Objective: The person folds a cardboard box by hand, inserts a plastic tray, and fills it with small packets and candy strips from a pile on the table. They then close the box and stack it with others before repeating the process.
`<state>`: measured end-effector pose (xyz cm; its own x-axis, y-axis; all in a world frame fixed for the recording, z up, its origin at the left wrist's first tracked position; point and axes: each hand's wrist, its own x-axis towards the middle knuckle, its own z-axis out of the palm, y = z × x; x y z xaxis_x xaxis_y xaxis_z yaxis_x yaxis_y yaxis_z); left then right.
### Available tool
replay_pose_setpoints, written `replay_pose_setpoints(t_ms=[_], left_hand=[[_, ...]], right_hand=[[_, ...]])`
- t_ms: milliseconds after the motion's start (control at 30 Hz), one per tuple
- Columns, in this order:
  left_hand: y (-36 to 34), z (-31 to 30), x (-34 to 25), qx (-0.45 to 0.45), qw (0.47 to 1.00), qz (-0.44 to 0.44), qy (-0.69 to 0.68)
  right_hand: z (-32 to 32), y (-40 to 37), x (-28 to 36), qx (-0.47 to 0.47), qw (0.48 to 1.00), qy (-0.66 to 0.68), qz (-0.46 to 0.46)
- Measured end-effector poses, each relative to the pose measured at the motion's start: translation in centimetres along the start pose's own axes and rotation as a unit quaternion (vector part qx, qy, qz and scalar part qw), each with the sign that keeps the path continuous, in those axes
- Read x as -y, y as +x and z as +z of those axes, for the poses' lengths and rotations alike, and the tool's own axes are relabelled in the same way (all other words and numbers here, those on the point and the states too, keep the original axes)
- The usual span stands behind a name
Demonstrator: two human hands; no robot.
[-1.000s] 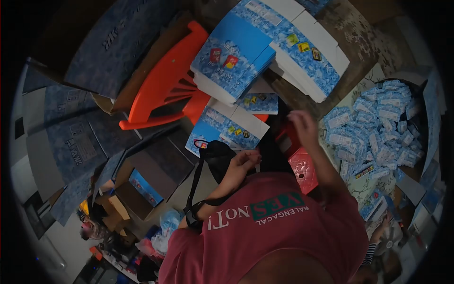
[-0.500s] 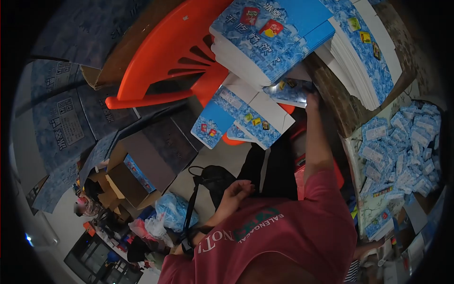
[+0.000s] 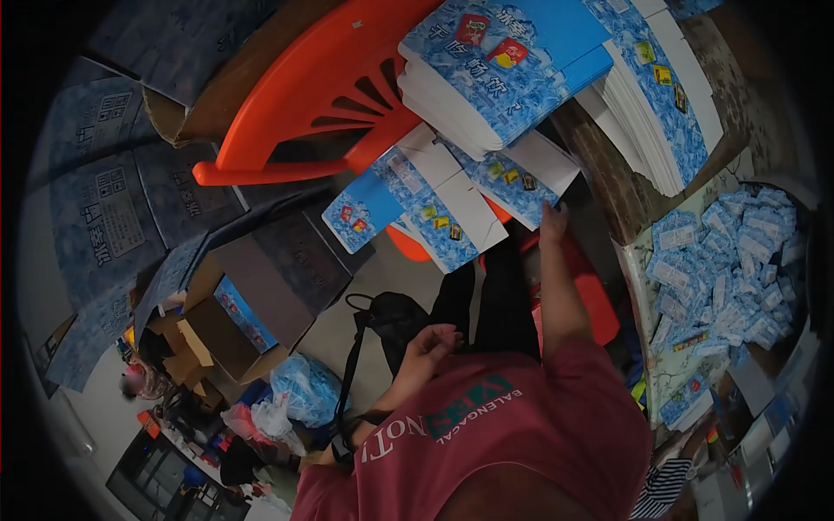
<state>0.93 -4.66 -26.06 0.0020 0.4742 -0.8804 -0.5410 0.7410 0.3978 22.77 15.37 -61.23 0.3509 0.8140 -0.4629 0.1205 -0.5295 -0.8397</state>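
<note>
The printed carton blank [image 3: 514, 189] lies flat, just past the knees, its upper part running out of sight behind the corner of a tall stack of blanks [image 3: 521, 78]. The right hand [image 3: 553, 224] is at its near edge, fingers drawn narrow with the tips against or just beside the card; I cannot tell whether they pinch it or only touch it. The left hand [image 3: 432, 345] rests near the waist, fingers loosely curled and partly apart, with nothing visible in it.

To handle this blank well, a light hold close to the edge, thumb and fingers on opposite faces, should keep the panels from creasing. It overlaps a neighbouring blank [image 3: 415, 184] — so it would want to be freed on its own, moved level and clear of the stack's corner. Card this broad probably flexes, and the left hand could steady the far side.

Much stays hard to make out: the right thumb and the blank's underside are hidden, and the seat of the orange chair [image 3: 291, 108] is mostly covered. The second stack [image 3: 650, 95] is cut off above, and the pile of small packets [image 3: 721, 269] fades into darkness on the right.
</note>
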Motion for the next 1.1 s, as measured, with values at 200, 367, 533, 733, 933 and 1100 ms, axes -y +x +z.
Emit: replay_pose_setpoints(t_ms=[200,367,533,733,933,1100], left_hand=[[0.7,-0.1,1.1,0.018,0.999,0.008,-0.026],[0.1,-0.5,0.6,-0.003,1.000,-0.002,-0.023],[0.8,-0.3,0.4,-0.002,0.999,-0.003,-0.051],[1.5,0.1,0.3,-0.008,0.999,-0.025,-0.041],[1.1,-0.1,-0.4,-0.014,1.000,-0.013,-0.022],[-1.8,-1.1,-2.1,0.018,1.000,0.009,0.008]], right_hand=[[3.1,-12.5,0.0,0.083,0.929,-0.017,0.361],[6.9,-16.1,-1.0,0.129,0.980,0.091,0.125],[3.5,-10.0,6.8,0.122,0.988,-0.040,-0.091],[0.0,3.7,4.9,-0.069,0.964,-0.212,-0.143],[0.9,4.1,5.7,0.127,0.992,0.012,0.001],[0.3,-10.7,11.1,0.278,0.956,-0.075,-0.054]])
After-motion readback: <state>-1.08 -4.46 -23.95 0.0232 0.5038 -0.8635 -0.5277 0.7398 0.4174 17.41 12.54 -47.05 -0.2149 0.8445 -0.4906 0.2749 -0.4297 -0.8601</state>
